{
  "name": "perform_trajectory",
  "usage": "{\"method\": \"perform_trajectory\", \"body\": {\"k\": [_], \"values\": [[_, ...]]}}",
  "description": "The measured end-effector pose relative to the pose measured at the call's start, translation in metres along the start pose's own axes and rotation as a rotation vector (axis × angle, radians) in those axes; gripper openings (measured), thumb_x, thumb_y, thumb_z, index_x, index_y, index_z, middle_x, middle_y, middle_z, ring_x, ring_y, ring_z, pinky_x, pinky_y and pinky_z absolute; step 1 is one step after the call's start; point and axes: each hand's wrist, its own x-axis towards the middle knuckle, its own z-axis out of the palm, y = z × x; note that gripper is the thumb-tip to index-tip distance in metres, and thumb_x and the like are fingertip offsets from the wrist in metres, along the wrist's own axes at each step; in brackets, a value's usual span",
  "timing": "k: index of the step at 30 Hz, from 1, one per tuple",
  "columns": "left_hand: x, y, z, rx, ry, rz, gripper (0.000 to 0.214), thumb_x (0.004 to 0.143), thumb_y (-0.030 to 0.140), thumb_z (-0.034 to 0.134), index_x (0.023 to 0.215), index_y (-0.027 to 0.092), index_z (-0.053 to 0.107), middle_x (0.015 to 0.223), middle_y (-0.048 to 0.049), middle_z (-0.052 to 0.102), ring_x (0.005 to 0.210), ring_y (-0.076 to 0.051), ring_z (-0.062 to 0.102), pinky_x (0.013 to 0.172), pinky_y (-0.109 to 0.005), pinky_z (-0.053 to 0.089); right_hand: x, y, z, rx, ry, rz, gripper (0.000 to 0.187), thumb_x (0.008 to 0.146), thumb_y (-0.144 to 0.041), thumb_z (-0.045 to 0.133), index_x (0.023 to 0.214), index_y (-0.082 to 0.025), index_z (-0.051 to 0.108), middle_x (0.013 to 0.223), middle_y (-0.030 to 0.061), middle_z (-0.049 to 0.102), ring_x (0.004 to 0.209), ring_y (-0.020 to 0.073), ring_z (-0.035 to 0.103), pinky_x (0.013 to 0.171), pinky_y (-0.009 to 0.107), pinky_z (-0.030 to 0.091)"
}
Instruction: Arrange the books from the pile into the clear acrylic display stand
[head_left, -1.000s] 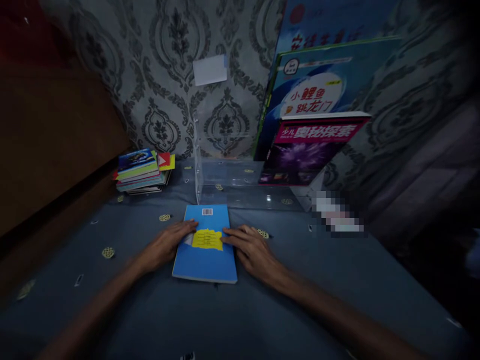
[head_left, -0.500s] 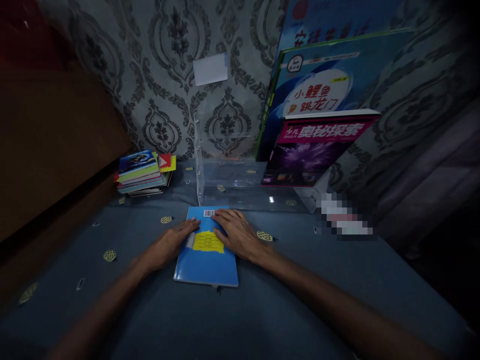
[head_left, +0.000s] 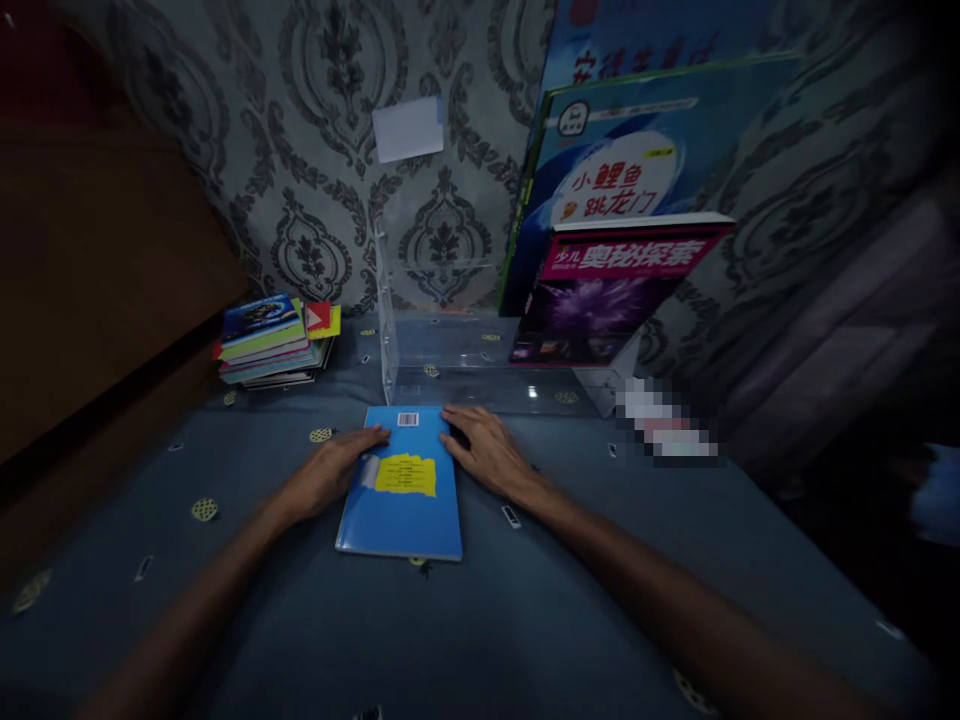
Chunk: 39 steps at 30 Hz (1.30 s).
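A blue paperback book [head_left: 401,525] lies flat on the cloth, its back cover up, with a barcode at the far end and a yellow text patch in the middle. My left hand [head_left: 330,470] rests at its left edge, fingers stretched onto the cover. At the far right edge is my right hand [head_left: 487,450], fingers extended and apart, the tips touching the book's border. Neither hand is closed round the book. Just beyond it stands a clear acrylic rack [head_left: 450,345], holding a purple-and-pink book [head_left: 592,300] on the right side.
Behind that book rise a large blue-green picture book [head_left: 517,240] and another blue book [head_left: 637,40]. A stack of small books [head_left: 274,345] sits at the left. A white card [head_left: 409,130] is on the patterned wall. A brown panel [head_left: 97,300] borders the left; a blurred-out item [head_left: 667,425] lies right.
My right hand has slid off the middle of the cover to the book's right edge. My left hand stays at the left side. The whole view has shifted slightly.
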Motion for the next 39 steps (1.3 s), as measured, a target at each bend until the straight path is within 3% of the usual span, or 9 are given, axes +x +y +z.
{"method": "perform_trajectory", "body": {"k": [6, 14, 19, 23, 28, 34, 39], "values": [[0.025, 0.024, 0.003, 0.195, 0.042, -0.059, 0.038, 0.100, 0.026, 0.035, 0.130, 0.019, 0.057, 0.129, -0.0096, 0.063, 0.116, -0.024, 0.060, 0.102, -0.041, 0.048, -0.002, 0.011, -0.002, 0.125, 0.039, 0.019, 0.037, 0.093, -0.029, 0.053, 0.127, -0.020, 0.064, 0.121, 0.0103, 0.070, 0.118, 0.0275, 0.058, 0.100, 0.046, 0.043], [0.075, 0.039, 0.023, 0.263, 0.014, 0.107, 0.037, 0.097, 0.017, 0.038, 0.130, 0.016, 0.056, 0.131, -0.0112, 0.062, 0.118, -0.025, 0.058, 0.103, -0.043, 0.046, -0.001, 0.014, 0.001, 0.125, 0.066, -0.014, 0.036, 0.092, -0.022, 0.051, 0.126, -0.017, 0.065, 0.118, 0.0106, 0.071, 0.113, 0.0255, 0.059, 0.100, 0.042, 0.044], [0.087, 0.043, 0.033, 0.215, 0.011, 0.172, 0.045, 0.093, 0.010, 0.039, 0.135, 0.018, 0.053, 0.137, -0.0099, 0.059, 0.123, -0.024, 0.054, 0.105, -0.044, 0.043, -0.001, 0.016, 0.004, 0.098, 0.068, 0.000, 0.038, 0.091, -0.016, 0.050, 0.125, -0.016, 0.065, 0.118, 0.0102, 0.071, 0.112, 0.0250, 0.059, 0.100, 0.041, 0.044], [0.076, 0.046, 0.032, 0.182, -0.053, 0.235, 0.048, 0.090, 0.006, 0.041, 0.135, 0.017, 0.054, 0.140, -0.0099, 0.057, 0.130, -0.023, 0.051, 0.110, -0.045, 0.038, 0.001, 0.018, 0.007, 0.088, 0.067, -0.015, 0.037, 0.091, -0.016, 0.048, 0.123, -0.015, 0.066, 0.118, 0.0106, 0.071, 0.111, 0.0252, 0.059, 0.099, 0.040, 0.044], [0.040, 0.064, 0.024, 0.105, -0.112, 0.317, 0.043, 0.096, 0.012, 0.039, 0.134, 0.020, 0.056, 0.140, -0.0087, 0.056, 0.133, -0.023, 0.048, 0.111, -0.046, 0.038, 0.000, 0.016, 0.007, 0.068, 0.064, -0.017, 0.036, 0.091, -0.016, 0.048, 0.122, -0.016, 0.067, 0.116, 0.0101, 0.071, 0.110, 0.0260, 0.060, 0.099, 0.040, 0.044], [-0.006, 0.083, 0.022, 0.035, -0.169, 0.317, 0.047, 0.097, 0.010, 0.038, 0.138, 0.027, 0.053, 0.145, -0.0054, 0.052, 0.136, -0.023, 0.044, 0.114, -0.051, 0.035, -0.002, 0.014, 0.006, 0.052, 0.068, -0.023, 0.036, 0.092, -0.017, 0.049, 0.123, -0.015, 0.065, 0.114, 0.0101, 0.071, 0.110, 0.0262, 0.059, 0.099, 0.041, 0.044], [-0.021, 0.083, 0.028, 0.053, -0.165, 0.290, 0.048, 0.097, 0.012, 0.041, 0.141, 0.030, 0.049, 0.148, -0.0040, 0.050, 0.139, -0.023, 0.041, 0.117, -0.052, 0.030, -0.008, 0.006, 0.006, -0.010, 0.114, -0.094, 0.034, 0.092, -0.020, 0.049, 0.121, -0.013, 0.066, 0.125, 0.0137, 0.066, 0.113, 0.0289, 0.057, 0.099, 0.046, 0.044]]}}
